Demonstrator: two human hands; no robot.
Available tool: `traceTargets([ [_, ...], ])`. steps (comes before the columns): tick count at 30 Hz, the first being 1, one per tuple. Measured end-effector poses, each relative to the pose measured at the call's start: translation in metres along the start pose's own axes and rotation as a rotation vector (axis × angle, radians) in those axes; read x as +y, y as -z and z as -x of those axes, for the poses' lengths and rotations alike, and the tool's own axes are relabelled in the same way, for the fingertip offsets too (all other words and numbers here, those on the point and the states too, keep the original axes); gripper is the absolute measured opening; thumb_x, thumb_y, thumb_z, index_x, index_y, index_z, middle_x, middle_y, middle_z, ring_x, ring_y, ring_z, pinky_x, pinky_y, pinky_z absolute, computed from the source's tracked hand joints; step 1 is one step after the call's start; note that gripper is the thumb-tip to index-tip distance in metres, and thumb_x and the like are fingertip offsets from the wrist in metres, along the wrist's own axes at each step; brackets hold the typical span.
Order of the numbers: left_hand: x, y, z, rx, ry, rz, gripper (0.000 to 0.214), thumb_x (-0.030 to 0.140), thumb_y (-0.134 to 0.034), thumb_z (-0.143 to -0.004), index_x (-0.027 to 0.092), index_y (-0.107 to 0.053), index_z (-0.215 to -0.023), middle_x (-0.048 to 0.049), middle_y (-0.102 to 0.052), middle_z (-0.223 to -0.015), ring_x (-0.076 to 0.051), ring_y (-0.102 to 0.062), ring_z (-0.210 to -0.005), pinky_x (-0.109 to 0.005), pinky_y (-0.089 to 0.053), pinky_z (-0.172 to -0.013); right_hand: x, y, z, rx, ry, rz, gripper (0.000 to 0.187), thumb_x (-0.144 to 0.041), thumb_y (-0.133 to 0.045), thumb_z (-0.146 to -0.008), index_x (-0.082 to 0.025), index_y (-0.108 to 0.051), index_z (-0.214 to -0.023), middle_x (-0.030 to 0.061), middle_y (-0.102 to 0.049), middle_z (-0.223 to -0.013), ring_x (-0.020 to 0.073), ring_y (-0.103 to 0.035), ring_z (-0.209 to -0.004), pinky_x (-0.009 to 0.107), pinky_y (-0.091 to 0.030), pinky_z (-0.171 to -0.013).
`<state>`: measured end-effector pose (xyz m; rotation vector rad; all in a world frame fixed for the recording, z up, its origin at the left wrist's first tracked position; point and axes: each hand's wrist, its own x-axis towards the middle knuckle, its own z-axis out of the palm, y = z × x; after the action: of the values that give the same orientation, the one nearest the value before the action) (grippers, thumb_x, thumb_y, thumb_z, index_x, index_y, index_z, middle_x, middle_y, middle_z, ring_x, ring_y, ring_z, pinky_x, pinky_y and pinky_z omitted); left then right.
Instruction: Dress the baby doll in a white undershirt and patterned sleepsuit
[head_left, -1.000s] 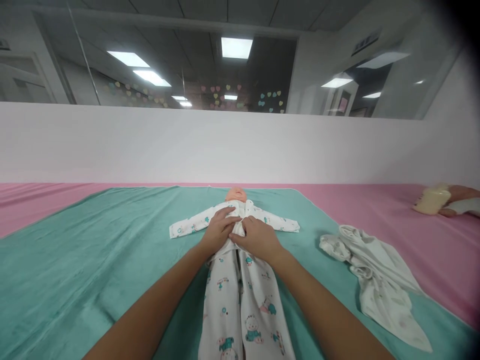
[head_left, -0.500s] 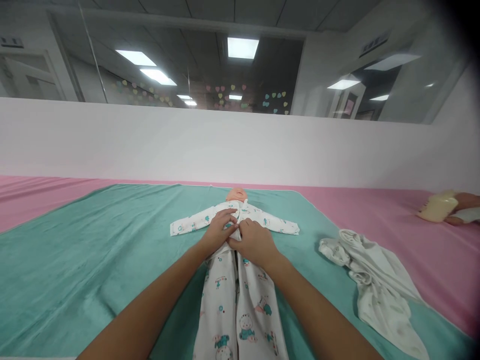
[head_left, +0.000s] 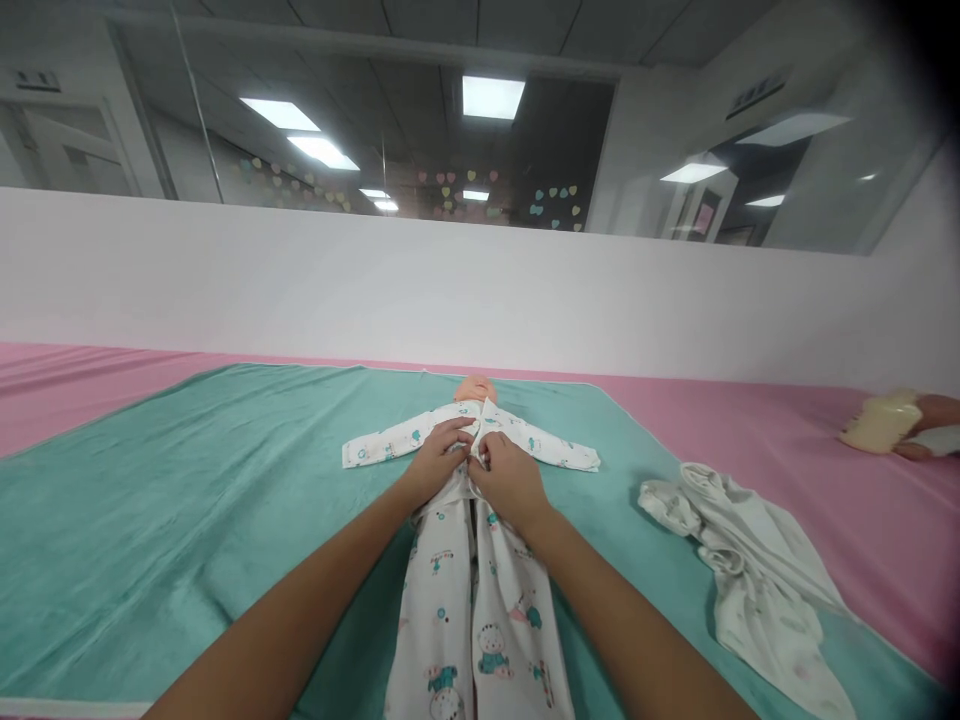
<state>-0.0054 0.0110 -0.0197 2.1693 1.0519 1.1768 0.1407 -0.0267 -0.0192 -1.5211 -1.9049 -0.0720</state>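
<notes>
A baby doll (head_left: 475,388) lies on its back in the middle of a teal blanket (head_left: 187,500), dressed in a white printed romper (head_left: 480,590) with the sleeves spread out to either side. The left hand (head_left: 439,462) and right hand (head_left: 506,478) meet at the doll's chest, fingers curled and pinching the romper's front edges together. To the right a crumpled white cloth (head_left: 757,560) lies on the blanket's edge, and further off on the pink sheet (head_left: 750,420) another person's hand (head_left: 937,410) holds a pale bottle (head_left: 881,423).
</notes>
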Motion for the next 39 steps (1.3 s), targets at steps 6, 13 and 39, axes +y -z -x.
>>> traceTargets([
  [6, -0.001, 0.001, 0.000, 0.009, 0.008, 0.038, 0.018, 0.027, -0.047, -0.079, 0.023, -0.063, -0.084, -0.0006, -0.049, -0.129, -0.019, -0.038, -0.123, -0.039, -0.027, -0.107, 0.008, 0.001, -0.005, -0.006, -0.079, -0.242, 0.017, -0.037, -0.049, -0.078, -0.022, -0.053, -0.072, -0.0041, -0.057, -0.069, 0.0114, -0.049, -0.064, 0.024, -0.029, -0.058],
  [13, -0.001, 0.000, 0.002, 0.036, 0.024, 0.055, 0.017, 0.026, -0.046, -0.078, 0.023, -0.062, -0.083, 0.0005, -0.050, -0.128, -0.019, -0.039, -0.123, -0.039, -0.028, -0.106, 0.009, 0.002, -0.008, -0.006, -0.166, -0.371, 0.017, -0.037, -0.051, -0.075, -0.024, -0.061, -0.076, -0.0040, -0.061, -0.070, 0.0126, -0.052, -0.065, 0.025, -0.033, -0.060],
  [39, -0.001, 0.010, 0.002, -0.077, 0.184, 0.354, 0.018, 0.038, -0.054, -0.078, 0.022, -0.062, -0.071, 0.0053, -0.043, -0.135, -0.024, -0.043, -0.120, -0.037, -0.040, -0.097, 0.016, 0.003, -0.009, -0.071, -0.151, -0.512, 0.019, -0.038, -0.052, -0.072, -0.023, -0.063, -0.076, -0.0022, -0.062, -0.070, 0.0123, -0.049, -0.061, 0.024, -0.036, -0.058],
])
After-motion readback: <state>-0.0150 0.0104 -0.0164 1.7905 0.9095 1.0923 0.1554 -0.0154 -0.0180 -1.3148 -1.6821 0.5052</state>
